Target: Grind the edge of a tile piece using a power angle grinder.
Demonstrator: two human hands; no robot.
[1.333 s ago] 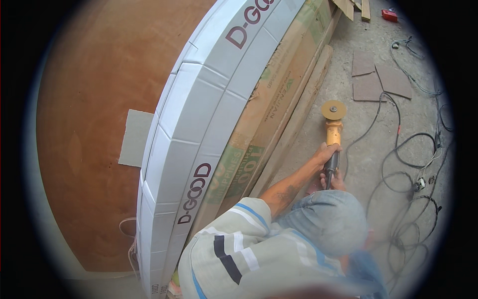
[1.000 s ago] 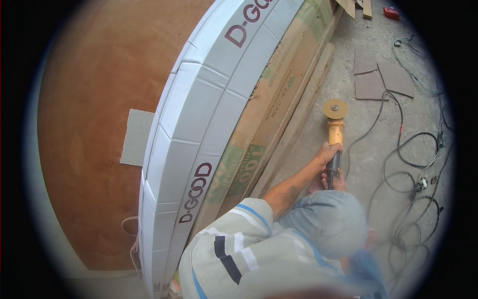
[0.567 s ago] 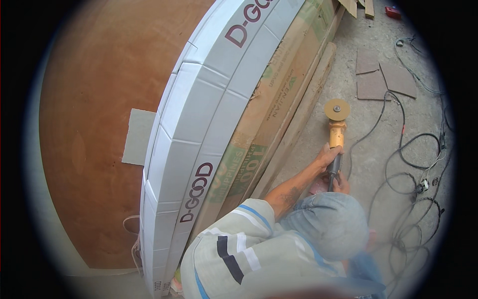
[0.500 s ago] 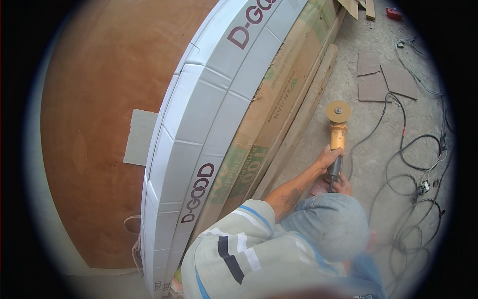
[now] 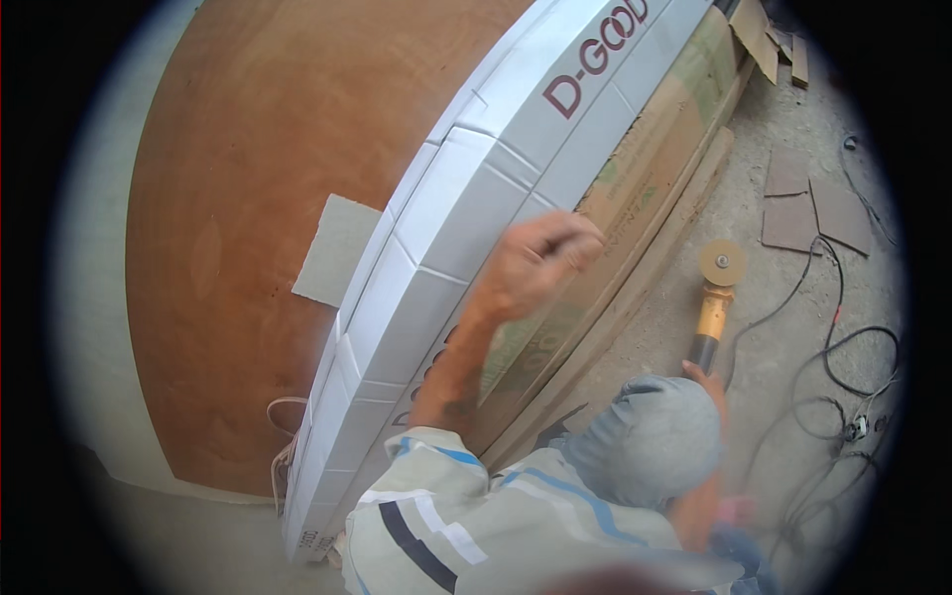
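Note:
My right hand [image 5: 703, 373] grips the black rear handle of a yellow angle grinder [image 5: 712, 313]. A flat tan disc [image 5: 723, 263] sits on the grinder's far end, over the concrete floor. My left hand [image 5: 535, 260] is raised over the long cartons and apart from the grinder, its fingers curled in with nothing visible in them; motion blurs it a little. Beneath it lie a white carton [image 5: 466, 178] with dark red lettering and a brown carton [image 5: 635, 188] with green print. My grey-blue knee [image 5: 645, 436] hides part of my right forearm.
A brown board [image 5: 228, 248] lies left of the cartons, with a pale square piece [image 5: 337, 250] on it. Along the brown carton runs a wooden plank [image 5: 684, 213]. Broken tiles [image 5: 838, 213] and tangled black cables [image 5: 843, 367] lie on the floor at right.
My left hand has let go of the grinder and risen to the left, over the cartons. My right hand still holds the grinder. The whole view has shifted.

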